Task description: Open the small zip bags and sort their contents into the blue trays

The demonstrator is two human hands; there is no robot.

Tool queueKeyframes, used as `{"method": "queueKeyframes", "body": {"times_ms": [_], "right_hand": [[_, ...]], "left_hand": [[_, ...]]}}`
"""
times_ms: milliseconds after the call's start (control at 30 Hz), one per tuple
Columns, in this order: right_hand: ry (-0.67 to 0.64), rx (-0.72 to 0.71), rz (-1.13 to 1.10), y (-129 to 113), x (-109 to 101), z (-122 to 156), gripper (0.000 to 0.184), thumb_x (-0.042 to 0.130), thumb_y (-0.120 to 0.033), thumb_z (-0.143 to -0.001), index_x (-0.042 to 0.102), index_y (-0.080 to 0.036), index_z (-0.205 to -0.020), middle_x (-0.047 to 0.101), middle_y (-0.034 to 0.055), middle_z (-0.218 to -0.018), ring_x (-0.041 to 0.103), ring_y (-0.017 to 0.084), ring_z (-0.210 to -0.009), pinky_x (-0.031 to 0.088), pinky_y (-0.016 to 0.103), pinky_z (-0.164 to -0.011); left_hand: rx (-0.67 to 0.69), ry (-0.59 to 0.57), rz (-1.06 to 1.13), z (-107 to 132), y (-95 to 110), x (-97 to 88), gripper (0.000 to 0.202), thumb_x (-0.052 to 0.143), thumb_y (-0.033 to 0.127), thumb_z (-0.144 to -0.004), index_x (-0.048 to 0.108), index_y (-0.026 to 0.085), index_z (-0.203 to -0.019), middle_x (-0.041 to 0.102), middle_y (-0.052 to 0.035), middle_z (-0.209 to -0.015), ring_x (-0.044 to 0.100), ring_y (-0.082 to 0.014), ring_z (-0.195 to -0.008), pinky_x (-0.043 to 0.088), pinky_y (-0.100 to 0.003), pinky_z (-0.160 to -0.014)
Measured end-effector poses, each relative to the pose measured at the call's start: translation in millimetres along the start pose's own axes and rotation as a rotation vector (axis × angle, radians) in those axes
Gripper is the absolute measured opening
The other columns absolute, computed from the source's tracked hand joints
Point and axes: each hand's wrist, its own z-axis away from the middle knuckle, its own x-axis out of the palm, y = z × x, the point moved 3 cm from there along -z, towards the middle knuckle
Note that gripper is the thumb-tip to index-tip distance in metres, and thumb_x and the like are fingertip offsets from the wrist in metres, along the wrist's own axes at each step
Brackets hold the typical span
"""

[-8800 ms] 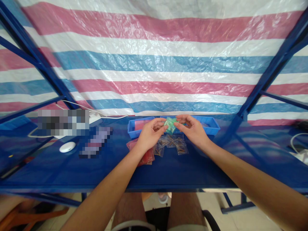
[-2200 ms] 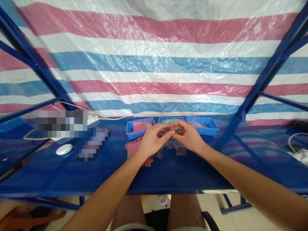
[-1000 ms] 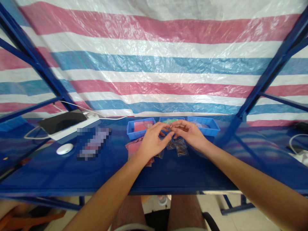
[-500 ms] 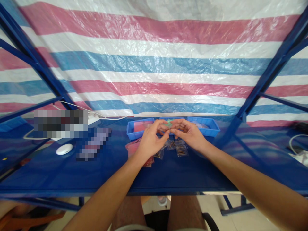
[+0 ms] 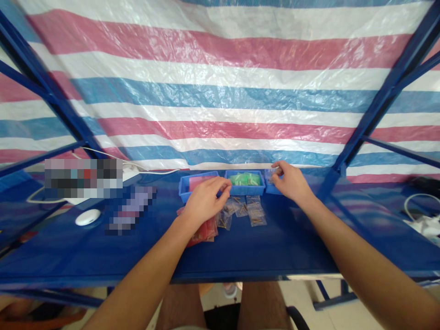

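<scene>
My right hand (image 5: 291, 181) reaches over the right blue tray (image 5: 274, 189) and pinches a small clear bag (image 5: 271, 173) at its far edge. My left hand (image 5: 205, 200) hangs with curled fingers just above the table, between the left blue tray (image 5: 187, 184) of red bags and the loose clear bags (image 5: 252, 211) holding small brown parts. What its fingers hold, if anything, is hidden. The middle blue tray (image 5: 244, 179) holds green bags. A pile of red bags (image 5: 204, 230) lies beside my left wrist.
A white mouse (image 5: 87, 217) and a white cable (image 5: 151, 171) lie at the left of the blue table (image 5: 261, 250). More white cable (image 5: 422, 222) sits at the far right. Blue frame struts (image 5: 373, 112) slant up on both sides before a striped tarp (image 5: 220, 96).
My hands, together over the middle tray half a second ago, have parted. The right moved right to the right tray with the clear bag; the left dropped toward the loose bags.
</scene>
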Motion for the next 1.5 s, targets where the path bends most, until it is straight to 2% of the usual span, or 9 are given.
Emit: {"method": "queueKeyframes", "body": {"times_ms": [233, 400, 600, 733, 833, 933, 1100, 1267, 1500], "right_hand": [[0.018, -0.001, 0.285, 15, -1, 2, 0.027, 0.059, -0.029, -0.091, 0.074, -0.016, -0.109, 0.072, 0.0173, -0.102, 0.064, 0.035, -0.1, 0.049, 0.049, -0.096], [0.066, -0.176, 0.107, -20, -11, 8, 0.024, 0.057, -0.031, -0.098, 0.074, -0.02, -0.11, 0.071, 0.0153, -0.105, 0.062, 0.035, -0.106, 0.047, 0.049, -0.1], [-0.42, -0.404, -0.328, -75, 2, 34, 0.015, 0.067, -0.033, -0.096, 0.077, -0.029, -0.106, 0.072, 0.0024, -0.083, 0.063, 0.021, -0.067, 0.046, 0.034, -0.067], [-0.569, -0.499, -0.328, -83, 14, 46, 0.023, 0.077, -0.033, -0.089, 0.078, -0.027, -0.111, 0.072, 0.0047, -0.095, 0.065, 0.02, -0.076, 0.05, 0.033, -0.074], [-0.602, -0.514, -0.298, -81, 20, 46, 0.021, 0.07, -0.022, -0.092, 0.077, -0.023, -0.112, 0.071, 0.0067, -0.101, 0.066, 0.018, -0.079, 0.05, 0.031, -0.077], [-0.605, -0.486, -0.264, -80, 24, 45, 0.021, 0.065, -0.012, -0.09, 0.077, -0.021, -0.105, 0.071, 0.0045, -0.093, 0.064, 0.016, -0.073, 0.049, 0.028, -0.072], [-0.587, -0.451, -0.224, -81, 26, 46, 0.022, 0.063, -0.005, -0.082, 0.073, -0.02, -0.096, 0.067, 0.0016, -0.085, 0.06, 0.014, -0.067, 0.046, 0.026, -0.068], [-0.511, -0.39, -0.262, -82, 21, 45, 0.028, 0.06, -0.002, -0.077, 0.065, -0.02, -0.099, 0.064, -0.0013, -0.08, 0.059, 0.014, -0.066, 0.044, 0.025, -0.064], [-0.302, -0.38, -0.353, -75, 11, 36, 0.026, 0.058, -0.002, -0.076, 0.061, -0.021, -0.094, 0.064, 0.0026, -0.093, 0.063, 0.017, -0.075, 0.049, 0.028, -0.07]], "left_hand": [[0.011, -0.009, -0.057, 1, -14, -11.2, 0.019, 0.054, 0.025, -0.1, 0.071, 0.023, -0.109, 0.077, -0.0043, -0.106, 0.072, -0.022, -0.098, 0.053, -0.034, -0.09], [-0.027, 0.038, 0.001, 8, -23, -5.7, 0.019, 0.057, 0.027, -0.099, 0.072, 0.022, -0.109, 0.076, -0.0032, -0.095, 0.071, -0.0204, -0.088, 0.053, -0.032, -0.084], [-0.017, 0.032, 0.05, 11, -19, -1.7, 0.018, 0.057, 0.027, -0.1, 0.072, 0.021, -0.108, 0.074, -0.0025, -0.088, 0.067, -0.0174, -0.077, 0.051, -0.03, -0.076], [0.019, -0.046, 0.078, 12, -12, 3.3, 0.02, 0.056, 0.028, -0.102, 0.073, 0.02, -0.106, 0.075, -0.0042, -0.093, 0.067, -0.0175, -0.08, 0.052, -0.03, -0.076], [0.084, -0.131, 0.093, 14, -6, 9.6, 0.021, 0.058, 0.029, -0.1, 0.074, 0.021, -0.111, 0.077, -0.0069, -0.109, 0.071, -0.0214, -0.1, 0.055, -0.033, -0.092], [0.126, -0.236, 0.099, 16, -2, 18.4, 0.028, 0.065, 0.032, -0.097, 0.074, 0.022, -0.121, 0.075, -0.0078, -0.127, 0.069, -0.0245, -0.118, 0.052, -0.035, -0.107], [0.087, -0.332, 0.095, 16, -6, 27.9, 0.033, 0.067, 0.031, -0.095, 0.074, 0.023, -0.127, 0.077, -0.0062, -0.125, 0.072, -0.0246, -0.115, 0.052, -0.034, -0.106], [0.0, -0.334, 0.084, 14, -12, 27.0, 0.027, 0.064, 0.021, -0.094, 0.077, 0.023, -0.116, 0.08, -0.0029, -0.117, 0.076, -0.0228, -0.104, 0.055, -0.031, -0.096], [0.016, -0.193, 0.094, 13, -11, 20.6, 0.027, 0.059, 0.017, -0.094, 0.072, 0.021, -0.117, 0.077, -0.0054, -0.116, 0.073, -0.0221, -0.104, 0.055, -0.033, -0.093]]}}
